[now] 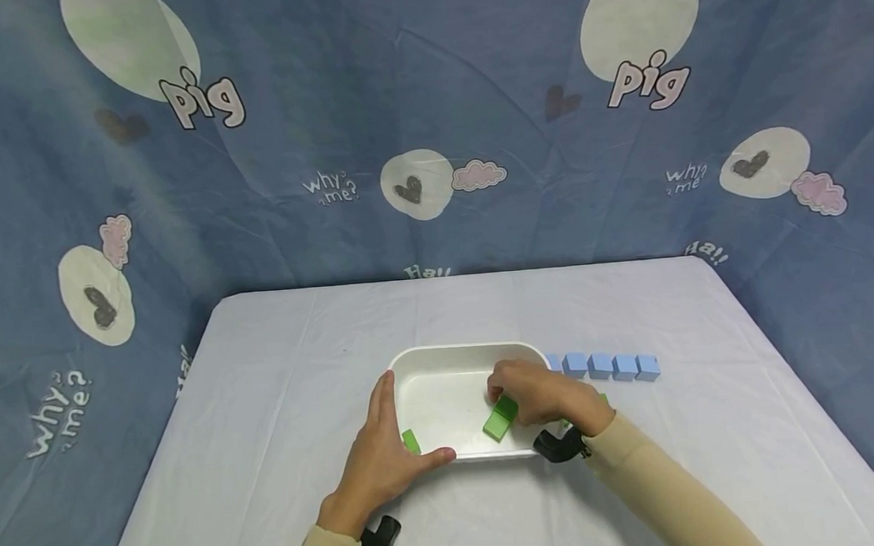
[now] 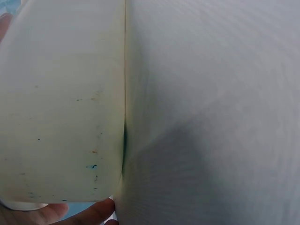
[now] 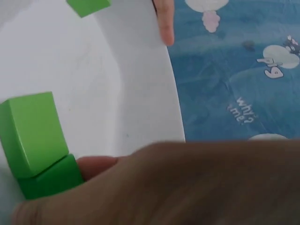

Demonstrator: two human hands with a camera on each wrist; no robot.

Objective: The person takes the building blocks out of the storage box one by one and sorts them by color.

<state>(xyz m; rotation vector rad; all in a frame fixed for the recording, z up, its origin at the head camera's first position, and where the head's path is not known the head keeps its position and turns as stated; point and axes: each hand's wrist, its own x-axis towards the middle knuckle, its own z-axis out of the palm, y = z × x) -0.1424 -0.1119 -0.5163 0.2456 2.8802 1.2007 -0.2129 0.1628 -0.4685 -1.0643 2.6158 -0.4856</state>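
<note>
Two green blocks (image 1: 500, 418) sit stacked together in the white tub (image 1: 457, 357), right hand (image 1: 542, 393) pinching them near the tub's right side, fingers curled onto them. A third green block (image 1: 410, 441) lies by the near-left corner. Left hand (image 1: 384, 456) is spread flat against the tub's left rim, holding nothing. Five blue cubes (image 1: 600, 366) line up on the counter (image 1: 278, 383) just right of the tub.
</note>
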